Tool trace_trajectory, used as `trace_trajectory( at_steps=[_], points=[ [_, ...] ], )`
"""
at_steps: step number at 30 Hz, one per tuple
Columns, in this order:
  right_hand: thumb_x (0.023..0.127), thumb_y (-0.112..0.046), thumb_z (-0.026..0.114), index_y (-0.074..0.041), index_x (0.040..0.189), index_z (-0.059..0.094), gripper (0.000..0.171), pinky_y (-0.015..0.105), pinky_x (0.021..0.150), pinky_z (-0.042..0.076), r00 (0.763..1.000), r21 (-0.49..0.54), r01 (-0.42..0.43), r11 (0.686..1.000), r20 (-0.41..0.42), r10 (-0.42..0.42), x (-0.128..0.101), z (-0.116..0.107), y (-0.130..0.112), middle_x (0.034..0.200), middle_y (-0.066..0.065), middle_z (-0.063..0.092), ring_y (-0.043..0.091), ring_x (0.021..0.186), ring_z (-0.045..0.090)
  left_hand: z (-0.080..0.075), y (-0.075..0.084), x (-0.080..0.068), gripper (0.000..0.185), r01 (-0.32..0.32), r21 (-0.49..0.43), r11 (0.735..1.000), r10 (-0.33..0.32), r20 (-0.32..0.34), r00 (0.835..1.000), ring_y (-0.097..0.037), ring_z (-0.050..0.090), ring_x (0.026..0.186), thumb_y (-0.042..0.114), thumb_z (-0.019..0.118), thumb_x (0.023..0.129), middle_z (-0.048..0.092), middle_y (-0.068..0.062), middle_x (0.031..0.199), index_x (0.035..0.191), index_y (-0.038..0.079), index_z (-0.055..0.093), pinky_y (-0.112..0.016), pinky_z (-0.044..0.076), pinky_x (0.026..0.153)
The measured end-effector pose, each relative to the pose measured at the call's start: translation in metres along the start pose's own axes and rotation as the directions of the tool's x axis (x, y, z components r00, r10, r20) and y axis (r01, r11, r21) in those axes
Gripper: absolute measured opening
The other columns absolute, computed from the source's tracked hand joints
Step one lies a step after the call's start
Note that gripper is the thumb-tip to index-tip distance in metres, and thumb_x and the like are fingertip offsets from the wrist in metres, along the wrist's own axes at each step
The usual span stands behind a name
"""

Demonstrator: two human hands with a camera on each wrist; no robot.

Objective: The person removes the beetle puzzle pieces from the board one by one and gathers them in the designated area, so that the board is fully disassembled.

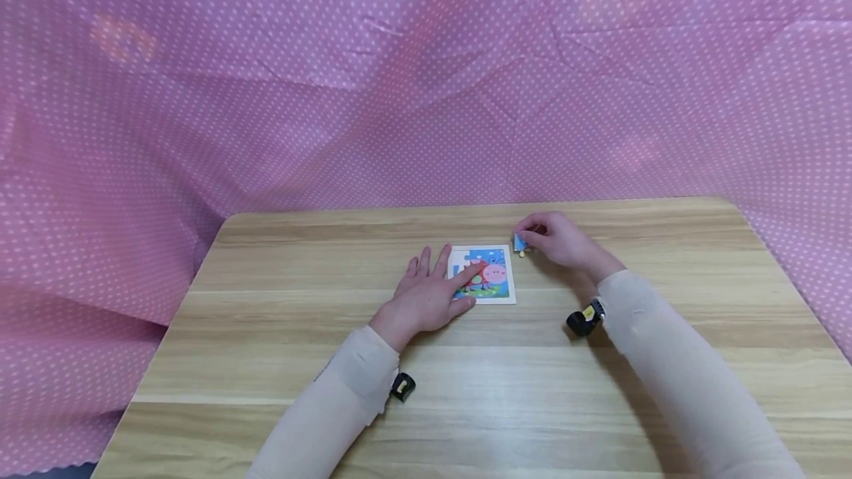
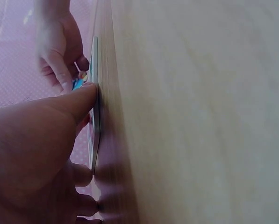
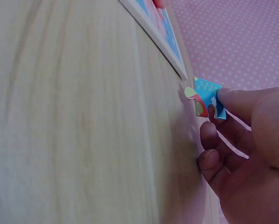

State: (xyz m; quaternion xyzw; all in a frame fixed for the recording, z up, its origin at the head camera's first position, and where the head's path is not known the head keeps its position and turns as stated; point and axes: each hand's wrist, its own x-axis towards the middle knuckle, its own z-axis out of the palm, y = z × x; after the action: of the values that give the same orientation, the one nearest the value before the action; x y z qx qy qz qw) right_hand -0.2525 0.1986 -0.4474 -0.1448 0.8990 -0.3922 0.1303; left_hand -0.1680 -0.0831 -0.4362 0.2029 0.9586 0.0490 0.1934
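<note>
A square jigsaw puzzle (image 1: pixel 499 290) with a white frame lies on the table, its picture showing a pink cartoon pig against blue and green. White backing shows in its upper left part. My left hand (image 1: pixel 429 300) rests spread on the puzzle's left side, fingers straight, with the thumb along the lower edge and some fingers on the wood. Just off the upper right corner, my right hand (image 1: pixel 555 241) pinches a puzzle piece (image 3: pixel 205 97) between thumb and index finger. This piece is mostly light blue with red, green and yellow patches and a rounded knob.
The wooden table (image 1: pixel 279 361) has a light grain and rounded far corners. Behind it hangs a pink cloth (image 1: pixel 426 94) with white dots. A small black camera (image 1: pixel 586 318) is strapped at the right wrist, another black camera (image 1: pixel 403 386) at the left.
</note>
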Motion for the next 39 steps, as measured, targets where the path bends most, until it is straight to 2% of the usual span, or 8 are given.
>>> trace_trajectory(
  at_steps=[15, 28, 34, 39],
  points=[
    [0.112, -0.017, 0.058, -0.005, 0.127, 0.075, 0.025, 0.033, 0.086, 0.050, 0.999, -0.037, -0.040, 0.999, -0.017, 0.039, 0.006, 0.000, 0.005, 0.115, 0.015, 0.074, 0.025, 0.100, 0.062, 0.002, 0.000, -0.001, 0.064, 0.002, -0.010, 1.000, -0.002, 0.003, 1.000, -0.051, 0.002, 0.168, 0.062, 0.042, 0.112, 0.002, -0.015, 0.184, 0.170, 0.051, 0.019, -0.064, 0.009, 0.136],
    [0.113, -0.015, 0.055, -0.004, 0.130, 0.073, 0.027, 0.055, 0.110, 0.050, 0.998, -0.051, -0.062, 0.997, -0.028, 0.061, 0.011, 0.002, 0.007, 0.132, 0.020, 0.069, 0.035, 0.121, 0.062, 0.002, 0.001, 0.000, 0.064, 0.001, -0.013, 1.000, -0.001, 0.001, 1.000, -0.051, 0.001, 0.168, 0.062, 0.042, 0.111, 0.002, -0.015, 0.184, 0.170, 0.051, 0.018, -0.064, 0.009, 0.136],
    [0.112, -0.011, 0.057, 0.001, 0.126, 0.074, 0.025, 0.053, 0.101, 0.053, 0.999, -0.111, -0.011, 0.994, -0.048, 0.006, 0.014, 0.003, 0.006, 0.123, 0.022, 0.073, 0.034, 0.112, 0.065, 0.003, 0.000, 0.001, 0.064, 0.002, -0.010, 1.000, -0.002, -0.004, 1.000, -0.051, 0.001, 0.168, 0.062, 0.042, 0.111, 0.002, -0.015, 0.184, 0.170, 0.053, 0.018, -0.064, 0.008, 0.136],
    [0.111, -0.010, 0.058, 0.001, 0.124, 0.075, 0.024, 0.050, 0.099, 0.054, 0.998, -0.122, -0.010, 0.992, -0.058, 0.003, 0.015, 0.004, 0.006, 0.119, 0.020, 0.074, 0.032, 0.108, 0.066, 0.003, 0.000, 0.001, 0.064, -0.002, -0.006, 1.000, 0.002, -0.009, 1.000, -0.052, 0.002, 0.168, 0.062, 0.042, 0.111, 0.003, -0.016, 0.184, 0.170, 0.052, 0.019, -0.065, 0.010, 0.136]
  ],
)
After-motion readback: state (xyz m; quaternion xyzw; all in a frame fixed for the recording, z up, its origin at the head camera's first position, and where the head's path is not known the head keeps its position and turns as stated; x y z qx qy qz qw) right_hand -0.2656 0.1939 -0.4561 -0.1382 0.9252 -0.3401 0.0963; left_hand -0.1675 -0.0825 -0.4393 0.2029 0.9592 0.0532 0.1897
